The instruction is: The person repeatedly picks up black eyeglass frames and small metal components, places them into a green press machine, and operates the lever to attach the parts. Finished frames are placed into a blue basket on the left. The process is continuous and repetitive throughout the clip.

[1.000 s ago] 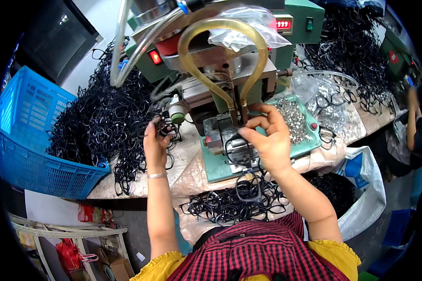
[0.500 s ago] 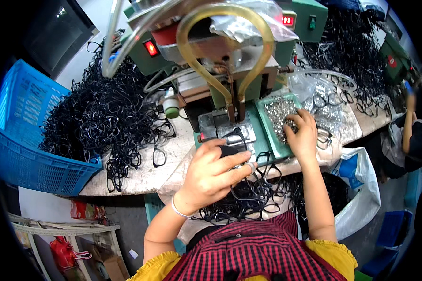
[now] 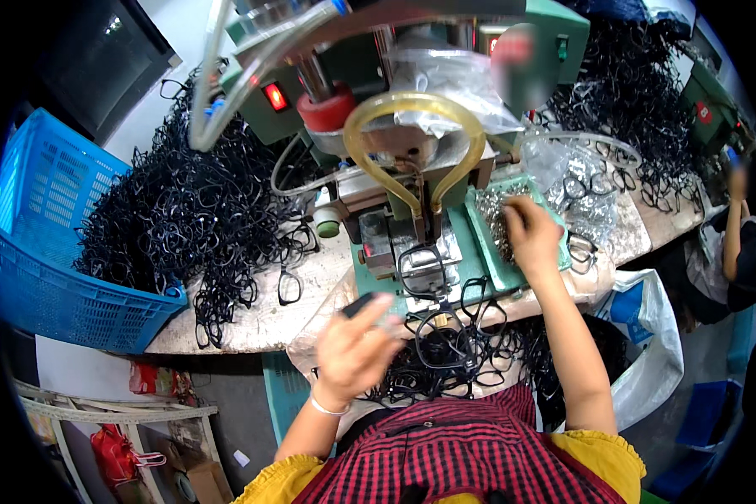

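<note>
A black eyeglass frame (image 3: 422, 270) is at the metal fixture (image 3: 376, 239) under the press machine's pointed tip (image 3: 428, 223). My left hand (image 3: 354, 349), blurred by motion, is off the frame, to its lower left. Its fingers look apart with nothing visible in them; a black cover (image 3: 358, 304) is on one finger. My right hand (image 3: 533, 239) is over the green tray (image 3: 497, 273) of small silvery metal parts (image 3: 497, 220). Its fingers are curled together at the parts, and what they pinch is too small to make out. More black eyeglass frames (image 3: 445, 357) lie nearer me.
A large heap of black frames (image 3: 202, 193) spreads at left beside a blue crate (image 3: 84, 294). Clear hoses (image 3: 218, 109) and a yellow tube loop (image 3: 350, 139) hang around the machine. Clear plastic bags (image 3: 592, 197) and a white sack (image 3: 651, 344) are at right. Another person's arm (image 3: 733, 235) shows far right.
My left hand has left the fixture, moving down and left; the eyeglass frame stays there. My right hand's fingers have drawn together over the parts. The machine's upper part and yellow tube loop have come down.
</note>
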The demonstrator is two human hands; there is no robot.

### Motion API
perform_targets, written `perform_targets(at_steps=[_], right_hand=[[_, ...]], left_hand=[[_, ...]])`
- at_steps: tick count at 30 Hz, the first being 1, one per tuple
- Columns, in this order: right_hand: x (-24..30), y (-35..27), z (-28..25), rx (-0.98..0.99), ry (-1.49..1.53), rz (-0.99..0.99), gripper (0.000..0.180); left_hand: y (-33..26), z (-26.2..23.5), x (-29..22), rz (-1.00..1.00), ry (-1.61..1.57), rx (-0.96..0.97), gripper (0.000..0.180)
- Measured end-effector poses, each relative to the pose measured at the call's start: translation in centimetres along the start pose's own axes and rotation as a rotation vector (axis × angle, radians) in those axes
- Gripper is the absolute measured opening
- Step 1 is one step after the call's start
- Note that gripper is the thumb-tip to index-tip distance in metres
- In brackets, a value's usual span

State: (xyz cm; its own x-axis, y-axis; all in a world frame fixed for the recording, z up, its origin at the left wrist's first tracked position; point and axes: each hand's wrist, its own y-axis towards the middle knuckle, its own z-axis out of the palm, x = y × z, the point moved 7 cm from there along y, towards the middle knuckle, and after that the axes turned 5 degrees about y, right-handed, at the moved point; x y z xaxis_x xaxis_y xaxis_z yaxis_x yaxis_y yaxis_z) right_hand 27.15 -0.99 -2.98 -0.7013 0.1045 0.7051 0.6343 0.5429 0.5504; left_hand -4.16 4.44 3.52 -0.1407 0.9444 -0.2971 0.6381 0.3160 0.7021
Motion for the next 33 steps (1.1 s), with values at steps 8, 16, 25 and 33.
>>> perform_targets(at_steps=[8,16,25,33], right_hand=[[-4.3,-3.0,-2.0,-0.292,0.643,0.387,0.012],[0.8,-2.2,2.0,-0.134,0.394,0.279,0.017],[2.7,-5.3,-5.3,-0.085,0.150,0.032,0.011],[8.8,-0.5,2.7,0.058,0.589,0.083,0.029]], left_hand=[[0.4,-8.9,13.2,-0.556,0.114,-0.357,0.012],[-2.8,0.5,21.4,-0.203,0.833,0.501,0.021],[-4.1,1.3,22.9,-0.354,0.411,0.270,0.019],[-4.9,2.6,24.5,-0.608,0.160,-0.353,0.025]])
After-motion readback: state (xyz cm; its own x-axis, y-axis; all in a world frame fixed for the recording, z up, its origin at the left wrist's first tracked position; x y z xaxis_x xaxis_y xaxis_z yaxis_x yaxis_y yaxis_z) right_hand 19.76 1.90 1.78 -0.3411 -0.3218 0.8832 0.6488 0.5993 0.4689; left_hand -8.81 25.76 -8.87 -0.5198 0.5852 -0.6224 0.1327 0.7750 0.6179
